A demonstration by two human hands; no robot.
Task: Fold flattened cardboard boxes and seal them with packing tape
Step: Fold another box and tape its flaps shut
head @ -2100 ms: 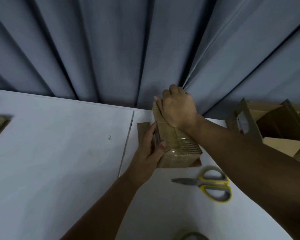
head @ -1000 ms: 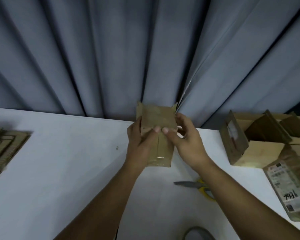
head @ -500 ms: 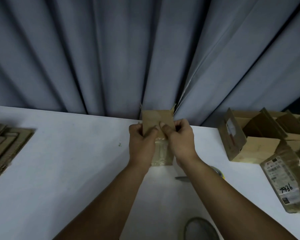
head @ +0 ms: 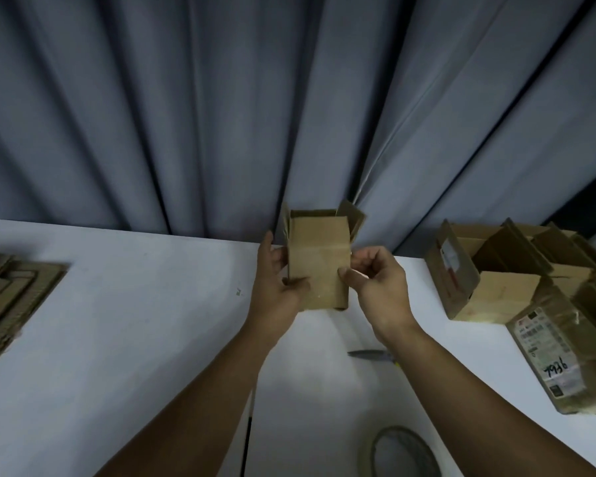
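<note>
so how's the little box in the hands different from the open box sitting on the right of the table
The small box is gripped between the left hand and right hand; the open box rests on the table untouched. The small box looks narrower and its near face is plain; the open box looks wider and carries a label on its raised flap. Both are brown cardboard with their top flaps open.

white table (head: 117, 339) with flattened cardboard stack (head: 4, 297) left, scissors (head: 370, 354), tape roll (head: 403, 452), boxes (head: 496, 280) right
</note>
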